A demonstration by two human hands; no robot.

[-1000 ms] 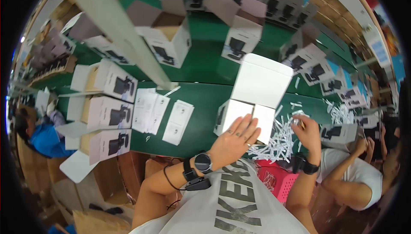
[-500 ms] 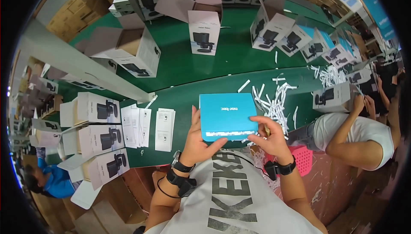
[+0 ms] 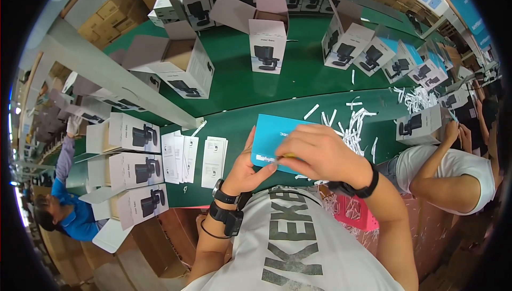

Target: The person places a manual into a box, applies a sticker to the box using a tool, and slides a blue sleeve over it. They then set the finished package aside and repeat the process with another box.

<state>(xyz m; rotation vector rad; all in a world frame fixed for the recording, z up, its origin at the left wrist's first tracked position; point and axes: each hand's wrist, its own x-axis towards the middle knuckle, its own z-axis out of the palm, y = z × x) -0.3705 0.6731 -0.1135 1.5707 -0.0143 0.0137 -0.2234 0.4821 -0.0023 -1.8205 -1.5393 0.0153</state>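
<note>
A bright blue box (image 3: 271, 131) is in front of my chest, over the near edge of the green table. My left hand (image 3: 242, 172) grips its left side, with the thumb along the near edge. Over the box's right part is my right hand (image 3: 325, 152), fingers curled together. Between those fingers shows a small yellow object (image 3: 289, 155), mostly hidden, its kind unclear. The fingertips touch the box beside a white strip (image 3: 264, 158) on its near edge. My right hand covers much of the blue face.
White printed sheets (image 3: 214, 160) and open picture cartons (image 3: 134, 167) are at left. Paper strips (image 3: 356, 131) lie scattered to the right. More cartons (image 3: 266, 51) stand across the table, and a slanted post (image 3: 117, 72) crosses the left. A co-worker (image 3: 445, 176) handles a carton at right.
My right hand has moved from the box's right edge left across its face to the white strip. The box is now slightly tilted. My left hand keeps its hold.
</note>
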